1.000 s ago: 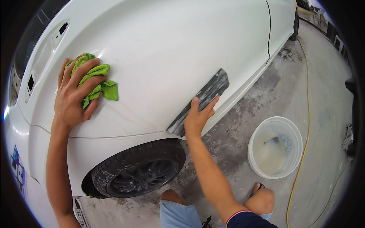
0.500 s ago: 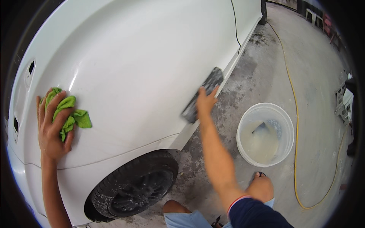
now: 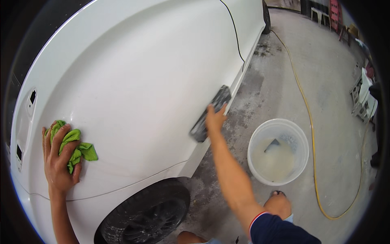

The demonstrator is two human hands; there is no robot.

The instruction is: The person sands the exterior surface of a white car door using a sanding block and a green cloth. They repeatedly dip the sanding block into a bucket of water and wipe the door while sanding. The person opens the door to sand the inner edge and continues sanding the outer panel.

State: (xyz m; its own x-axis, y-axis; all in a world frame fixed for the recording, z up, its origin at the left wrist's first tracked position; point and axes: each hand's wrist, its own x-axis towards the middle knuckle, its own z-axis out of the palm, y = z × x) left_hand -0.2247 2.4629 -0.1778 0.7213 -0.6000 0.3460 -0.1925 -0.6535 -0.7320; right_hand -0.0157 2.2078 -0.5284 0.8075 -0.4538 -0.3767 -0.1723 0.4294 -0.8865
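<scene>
There are two hands, one cloth, one block, one bucket and one cord, plus one car showing two wheels. The left arm rises from the lower left, nearly upright; the right arm reaches up from the lower right, slanting leftward, its elbow almost straight.

The left hand (image 3: 57, 164) is partly curled, back upward and fingers slightly apart, gripping the bunched green cloth (image 3: 72, 138) against the white car (image 3: 134, 93). The right hand (image 3: 217, 118) is closed round the dark, streaked block (image 3: 204, 120), thumb along its near side; the block lies aslant on the car's lower side, near the sill. The near wheel (image 3: 142, 203) is below, between the arms; the far wheel (image 3: 266, 20) is at the top. The bucket (image 3: 301, 156), holding cloudy liquid, stands on the floor (image 3: 337, 81) right of the right arm, beside the yellow cord (image 3: 313, 150).
</scene>
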